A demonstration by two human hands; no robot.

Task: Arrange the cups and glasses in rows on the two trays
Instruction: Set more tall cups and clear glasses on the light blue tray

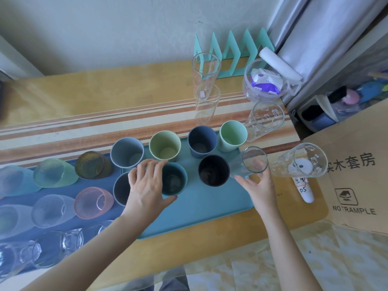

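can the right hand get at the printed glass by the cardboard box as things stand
Probably not yet: the right hand is already holding a clear glass. The printed glass stands just beside it with nothing between, so once freed the way looks open.

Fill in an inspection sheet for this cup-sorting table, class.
Surface: wooden table with striped band.
Job's things: teal tray holds seven plastic cups; blue tray holds tinted and clear glasses; four clear glasses stand off the trays.
Clutter: green rack, jug of packets, cardboard box.
Hands: left hand on teal cup; right hand holds clear glass.
Cables: nothing seen.
Surroundings: pale wall.
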